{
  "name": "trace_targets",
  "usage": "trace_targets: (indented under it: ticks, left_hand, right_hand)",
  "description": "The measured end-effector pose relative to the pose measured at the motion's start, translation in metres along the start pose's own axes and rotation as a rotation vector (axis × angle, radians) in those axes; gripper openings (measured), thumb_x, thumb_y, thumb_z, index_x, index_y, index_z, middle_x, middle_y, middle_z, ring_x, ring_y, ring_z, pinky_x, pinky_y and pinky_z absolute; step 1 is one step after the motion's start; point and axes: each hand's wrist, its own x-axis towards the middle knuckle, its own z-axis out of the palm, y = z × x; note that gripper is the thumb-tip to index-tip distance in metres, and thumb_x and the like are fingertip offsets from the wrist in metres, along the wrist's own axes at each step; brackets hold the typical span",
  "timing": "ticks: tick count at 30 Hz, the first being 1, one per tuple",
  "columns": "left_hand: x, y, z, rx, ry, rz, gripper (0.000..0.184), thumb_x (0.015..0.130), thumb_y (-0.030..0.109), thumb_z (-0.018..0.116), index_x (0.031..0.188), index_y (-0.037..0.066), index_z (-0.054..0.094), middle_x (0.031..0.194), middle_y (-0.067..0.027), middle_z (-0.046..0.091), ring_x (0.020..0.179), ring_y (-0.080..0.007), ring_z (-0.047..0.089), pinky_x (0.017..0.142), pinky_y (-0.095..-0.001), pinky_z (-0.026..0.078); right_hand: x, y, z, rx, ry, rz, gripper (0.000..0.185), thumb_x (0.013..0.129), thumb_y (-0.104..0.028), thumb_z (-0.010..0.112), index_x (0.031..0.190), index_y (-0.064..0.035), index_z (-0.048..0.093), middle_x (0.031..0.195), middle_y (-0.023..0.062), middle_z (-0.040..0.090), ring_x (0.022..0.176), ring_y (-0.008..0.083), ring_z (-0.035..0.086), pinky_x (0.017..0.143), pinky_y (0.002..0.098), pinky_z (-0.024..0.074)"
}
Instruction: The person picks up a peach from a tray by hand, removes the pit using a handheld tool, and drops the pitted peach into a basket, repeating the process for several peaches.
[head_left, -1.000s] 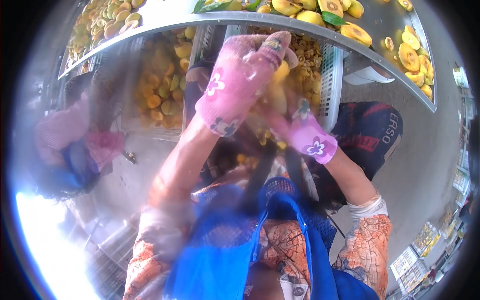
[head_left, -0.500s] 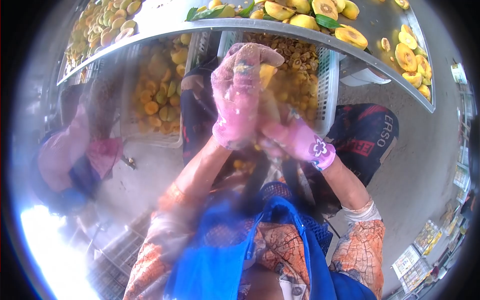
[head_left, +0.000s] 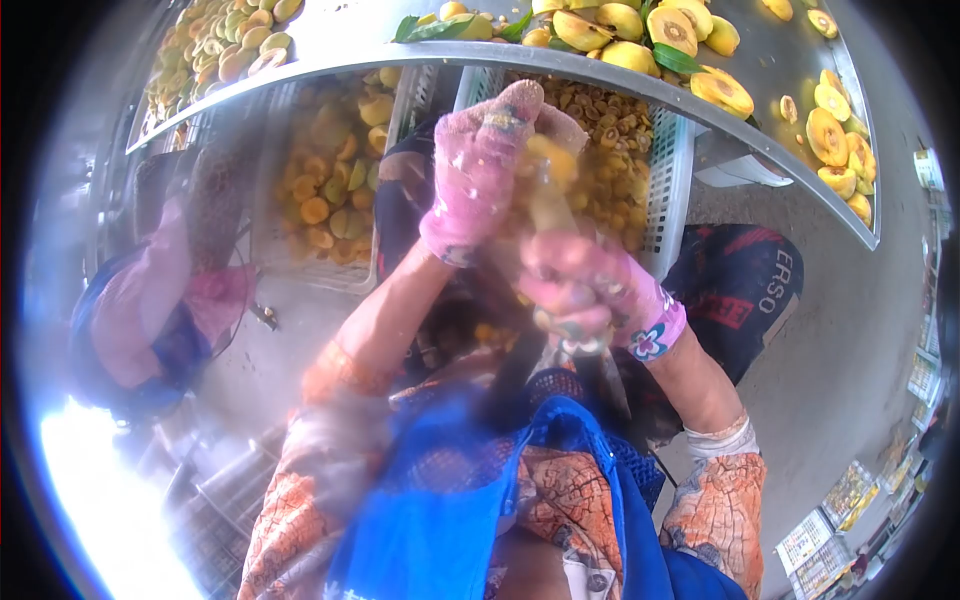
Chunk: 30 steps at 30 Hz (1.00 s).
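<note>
Yellow fruit (head_left: 551, 166) lies between left hand (head_left: 482, 165), gripping it, and clenched right hand (head_left: 592, 288), contents blurred.

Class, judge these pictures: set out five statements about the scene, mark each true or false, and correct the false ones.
1. The left hand and right hand both wear pink gloves. True.
2. The green leaves lie on the floor. False: the leaves lie beside cut fruit on the metal table.
3. The crate between the person's legs holds small fruit pieces. True.
4. The left hand is empty. False: it holds yellow fruit, though the view there is blurred.
5. The outer garment over the torso is red. False: the garment is blue.
</note>
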Motion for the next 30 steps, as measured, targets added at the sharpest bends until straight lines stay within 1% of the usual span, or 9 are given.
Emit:
trace_targets:
  ticks: [1,5,7,11,16,19,24,27,30]
  left_hand:
    - [0.001,-0.001,0.0,-0.009,0.009,0.018,0.051,0.094,0.043,0.049,0.084,-0.004,0.066,0.07,-0.0109,0.064,0.062,-0.0157,0.061,0.058,-0.0252,0.048]
    - [0.008,-0.003,0.001,0.086,-0.038,0.059,0.052,0.093,0.044,0.049,0.085,-0.004,0.066,0.071,-0.0102,0.064,0.064,-0.015,0.061,0.059,-0.025,0.048]
    - [0.009,0.009,-0.007,0.147,-0.177,-0.173,0.053,0.093,0.045,0.049,0.085,-0.004,0.066,0.072,-0.0093,0.064,0.066,-0.014,0.061,0.058,-0.0246,0.048]
    - [-0.002,0.01,-0.009,0.171,-0.189,-0.088,0.053,0.093,0.045,0.048,0.086,-0.003,0.066,0.072,-0.0095,0.065,0.064,-0.0132,0.061,0.057,-0.0237,0.048]
    - [-0.009,0.007,0.007,0.009,0.046,0.029,0.053,0.094,0.045,0.046,0.085,-0.003,0.068,0.069,-0.0079,0.066,0.061,-0.0119,0.06,0.058,-0.0242,0.049]
    - [-0.009,0.002,0.004,-0.105,0.051,0.033,0.048,0.095,0.041,0.048,0.087,-0.002,0.068,0.068,-0.0056,0.066,0.06,-0.0094,0.06,0.058,-0.0228,0.048]
    - [-0.005,0.001,-0.014,0.045,-0.097,0.135,0.05,0.093,0.045,0.052,0.089,-0.002,0.067,0.072,-0.0066,0.066,0.064,-0.011,0.061,0.061,-0.0232,0.05]
    - [-0.006,0.003,-0.02,-0.048,-0.231,0.157,0.049,0.091,0.045,0.054,0.091,-0.002,0.066,0.076,-0.0068,0.067,0.068,-0.0117,0.062,0.061,-0.024,0.05]
    - [-0.008,-0.005,-0.026,0.309,-0.152,0.292,0.046,0.09,0.04,0.053,0.083,-0.003,0.066,0.076,-0.0083,0.066,0.067,-0.015,0.062,0.064,-0.0259,0.049]
  right_hand:
    - [0.002,-0.004,0.002,-0.052,-0.074,0.052,0.031,0.087,-0.039,0.062,0.099,-0.0108,0.057,0.059,-0.0072,0.04,0.043,0.0041,0.035,0.038,0.0214,0.0268]
    - [0.005,0.005,0.013,-0.421,0.269,-0.179,0.027,0.089,-0.039,0.06,0.091,-0.0124,0.054,0.057,-0.0071,0.036,0.039,0.0052,0.028,0.036,0.0228,0.0214]
    - [-0.002,-0.005,0.017,-0.344,0.177,-0.152,0.027,0.088,-0.036,0.061,0.089,-0.011,0.053,0.056,-0.007,0.035,0.039,0.0055,0.027,0.036,0.0232,0.0203]
    - [-0.002,-0.004,0.01,-0.488,0.273,0.05,0.03,0.086,-0.039,0.063,0.089,-0.0106,0.052,0.056,-0.0073,0.034,0.039,0.0043,0.028,0.035,0.0228,0.0201]
    - [0.002,0.001,0.01,0.049,-0.068,0.074,0.032,0.087,-0.042,0.061,0.083,-0.0118,0.051,0.056,-0.0076,0.037,0.039,0.0034,0.03,0.034,0.0205,0.0212]
    - [-0.003,-0.007,0.017,-0.303,0.116,-0.001,0.031,0.089,-0.041,0.059,0.081,-0.0122,0.051,0.057,-0.0076,0.039,0.039,0.0033,0.032,0.034,0.0204,0.0227]
    - [-0.002,-0.005,0.027,-0.502,0.337,-0.039,0.026,0.09,-0.033,0.06,0.092,-0.0079,0.053,0.062,-0.0053,0.045,0.042,0.0055,0.039,0.037,0.0216,0.0294]
    - [-0.007,0.004,0.0,-0.201,0.103,-0.042,0.029,0.089,-0.03,0.063,0.101,-0.0053,0.054,0.066,-0.0039,0.048,0.045,0.0062,0.041,0.037,0.0217,0.031]
    - [-0.013,0.002,-0.002,-0.203,0.129,-0.039,0.037,0.091,-0.029,0.058,0.116,-0.0021,0.051,0.075,0.0002,0.051,0.052,0.008,0.046,0.045,0.0204,0.0362]
